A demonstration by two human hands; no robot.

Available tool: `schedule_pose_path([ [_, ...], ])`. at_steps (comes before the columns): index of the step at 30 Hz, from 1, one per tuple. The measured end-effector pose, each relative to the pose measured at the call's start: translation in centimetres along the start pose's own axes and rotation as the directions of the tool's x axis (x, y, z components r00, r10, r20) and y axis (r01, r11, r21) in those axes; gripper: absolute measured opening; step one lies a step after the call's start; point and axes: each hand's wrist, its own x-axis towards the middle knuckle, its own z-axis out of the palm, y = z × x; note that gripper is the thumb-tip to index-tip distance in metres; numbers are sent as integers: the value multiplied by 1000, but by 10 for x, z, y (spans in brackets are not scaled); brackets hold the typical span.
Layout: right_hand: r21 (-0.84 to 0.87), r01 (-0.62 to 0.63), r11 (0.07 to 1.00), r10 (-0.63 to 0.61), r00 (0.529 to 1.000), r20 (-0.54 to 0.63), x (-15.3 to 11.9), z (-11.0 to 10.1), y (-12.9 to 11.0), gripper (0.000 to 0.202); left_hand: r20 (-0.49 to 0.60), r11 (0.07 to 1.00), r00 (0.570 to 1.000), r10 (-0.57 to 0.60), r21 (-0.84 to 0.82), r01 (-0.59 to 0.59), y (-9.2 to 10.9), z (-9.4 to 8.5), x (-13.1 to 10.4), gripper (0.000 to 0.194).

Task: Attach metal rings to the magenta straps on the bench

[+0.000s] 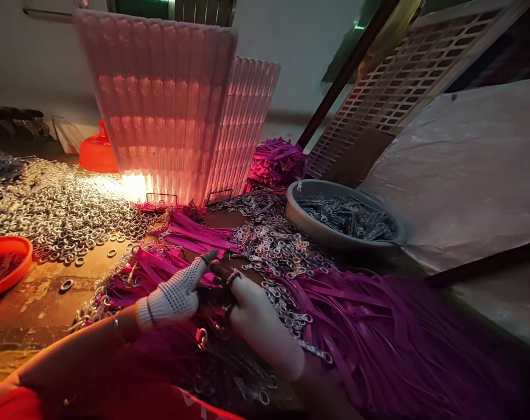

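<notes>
My left hand (pixel 172 297), in a white dotted glove with dark fingertips, is closed and meets my right hand over the purple straps. My right hand (pixel 258 321), also in a pale glove with dark fingers, is curled closed. A small metal piece (pixel 234 276) shows at its fingers. What either hand pinches is hidden in shadow. Just below the hands hangs a metal ring (pixel 202 338) with a bit of purple strap. Purple straps (pixel 195 233) lie beyond my fingers, and metal swivel clasps (pixel 273 251) are heaped to the right of them.
Loose metal rings (pixel 59 204) cover the left of the table near an orange lamp (pixel 99 153). An orange bowl (pixel 26 262) stands at left. Clear ribbed panels (pixel 160 105) rise behind. A grey basin (pixel 293 204) holds metal clasps. More purple straps (pixel 378 326) spread at right.
</notes>
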Motion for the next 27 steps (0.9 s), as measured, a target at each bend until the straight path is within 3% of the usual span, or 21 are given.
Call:
schedule_pose_path([
  [2, 136, -35, 990, 32, 999, 27, 4, 5, -4, 42, -47, 997, 996, 71, 35, -69, 0, 3, 1, 77],
  [5, 247, -70, 966, 89, 994, -66, 0, 8, -6, 48, -126, 992, 991, 46, -109, -60, -1, 7, 4, 66],
  [8, 152, -86, 985, 111, 980, -166, -10, 5, -2, 45, -182, 955, 982, -56, -296, -1, -2, 9, 7, 52],
  [11, 11, -67, 998, 68, 988, -142, -15, -2, 4, 44, -131, 927, 982, -138, -367, 81, -1, 9, 10, 51],
  [15, 30, 74, 997, -76, 995, 60, -8, -11, 6, 46, 88, 937, 979, -184, -285, 202, 3, 11, 13, 47],
  [17, 64, 116, 991, -124, 982, 145, -4, -13, 7, 45, 141, 950, 971, -195, -221, 223, 3, 11, 14, 48],
  [20, -38, 110, 993, -103, 982, 159, -5, -13, 11, 30, 60, 972, 976, -208, -97, 213, 0, 10, 13, 57],
  [23, -237, 70, 969, -43, 992, 119, -11, -13, 15, 15, -29, 990, 989, -143, -8, 143, -2, 12, 10, 57],
  [27, -401, 38, 915, -5, 996, 85, -17, -11, 17, 8, 37, 999, 999, -39, 39, 38, 0, 22, 8, 38],
])
